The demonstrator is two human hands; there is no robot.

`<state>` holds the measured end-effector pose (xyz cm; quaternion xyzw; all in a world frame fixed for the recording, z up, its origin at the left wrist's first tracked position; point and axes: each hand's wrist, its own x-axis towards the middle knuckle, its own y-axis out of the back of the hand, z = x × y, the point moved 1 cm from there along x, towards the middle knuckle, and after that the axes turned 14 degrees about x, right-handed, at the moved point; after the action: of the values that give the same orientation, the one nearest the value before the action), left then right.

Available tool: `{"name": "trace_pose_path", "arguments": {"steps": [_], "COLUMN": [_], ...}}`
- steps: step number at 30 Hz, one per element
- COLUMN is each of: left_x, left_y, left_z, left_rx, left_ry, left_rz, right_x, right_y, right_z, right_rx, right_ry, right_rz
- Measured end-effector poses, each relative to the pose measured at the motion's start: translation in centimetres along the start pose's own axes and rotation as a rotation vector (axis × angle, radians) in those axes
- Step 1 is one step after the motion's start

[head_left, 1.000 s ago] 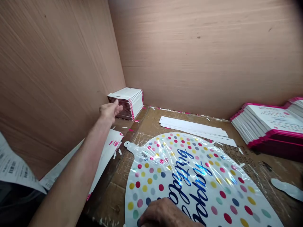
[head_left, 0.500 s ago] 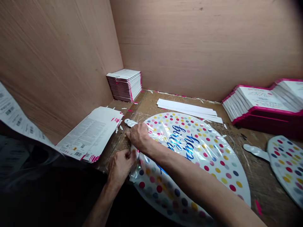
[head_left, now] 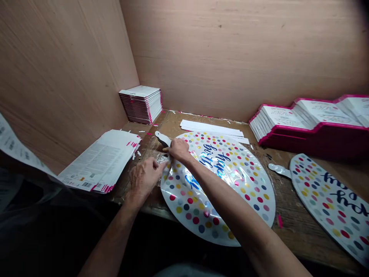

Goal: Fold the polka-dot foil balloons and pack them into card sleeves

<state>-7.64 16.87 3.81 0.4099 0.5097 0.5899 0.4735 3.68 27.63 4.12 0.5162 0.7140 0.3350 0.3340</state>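
A flat round foil balloon (head_left: 248,181) with coloured dots and blue "happy birthday" lettering lies on the worktop, partly over its front edge. My right hand (head_left: 179,150) is closed on the balloon by its neck, with the white tail (head_left: 163,139) sticking out beyond the fingers. At the balloon's left rim, the thumb and fingers of my left hand (head_left: 144,177) pinch the edge, where the foil is creased. My right forearm crosses over the balloon and covers part of the lettering.
A second dotted balloon (head_left: 323,196) lies at the right. Printed cards (head_left: 100,157) are fanned out at the left, and a card stack (head_left: 141,105) stands in the back corner. White strips (head_left: 211,129) lie behind the balloon, near folded pink-edged cards (head_left: 288,117). Wooden panels (head_left: 201,57) wall the worktop.
The view has shifted right, showing more of the second balloon. The held balloon now lies flatter, and its tail has turned to point further up and away from my right hand.
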Motion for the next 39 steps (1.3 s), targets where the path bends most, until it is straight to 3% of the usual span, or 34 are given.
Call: {"name": "trace_pose_path", "arguments": {"steps": [3,7,10,13,16,19,22,24,26,29,31,33,35,37,39], "left_x": [2.6,6.8,8.6,9.0,8.8,8.4,6.2,2.9,-1.4,-7.3,-9.6,-10.5,-10.4,-10.1,-9.9], "left_y": [0.9,0.0,-1.1,-2.1,-2.8,-2.3,-1.1,-0.7,-0.9,-1.6,-1.7,-1.7,-1.7,-1.8,-2.0], "left_z": [0.6,1.8,2.0,1.5,1.0,1.4,3.2,4.6,5.8,6.4,6.4,6.4,6.3,6.2,6.1], "left_rx": [-0.092,-0.036,0.056,0.155,0.235,0.285,0.266,0.224,0.175,0.128,0.107,0.091,0.066,-0.001,-0.175], "left_ry": [-0.075,-0.229,-0.228,-0.206,-0.214,-0.221,-0.282,-0.422,-0.57,-0.524,-0.439,-0.335,-0.229,-0.191,-0.232], "left_rz": [0.109,-0.045,-0.099,-0.107,-0.078,-0.005,0.071,0.028,-0.116,-0.256,-0.268,-0.276,-0.298,-0.367,-0.578], "right_x": [-0.3,-0.2,-0.3,-1.9,-5.1,-9.1,-12.8,-14.7,-16.4,-18.3,-19.2,-19.4,-18.9,-17.9,-16.7], "right_y": [-0.5,-1.4,-1.7,-1.4,-0.2,1.8,3.7,4.9,6.0,7.6,8.6,9.0,8.5,7.2,5.8], "right_z": [1.6,2.2,2.6,4.1,7.0,10.6,14.1,16.3,18.2,19.7,19.3,17.8,16.1,15.0,15.0], "right_rx": [0.127,0.287,0.405,0.525,0.768,1.154,1.254,1.199,1.08,0.662,0.231,-0.119,-0.247,-0.241,-0.229], "right_ry": [-0.039,-0.048,-0.047,-0.06,-0.103,-0.231,-0.379,-0.454,-0.501,-0.481,-0.409,-0.274,-0.079,0.104,0.154], "right_rz": [0.017,0.008,0.04,0.075,0.12,0.224,0.308,0.304,0.231,0.156,0.324,0.566,0.636,0.468,0.244]}}
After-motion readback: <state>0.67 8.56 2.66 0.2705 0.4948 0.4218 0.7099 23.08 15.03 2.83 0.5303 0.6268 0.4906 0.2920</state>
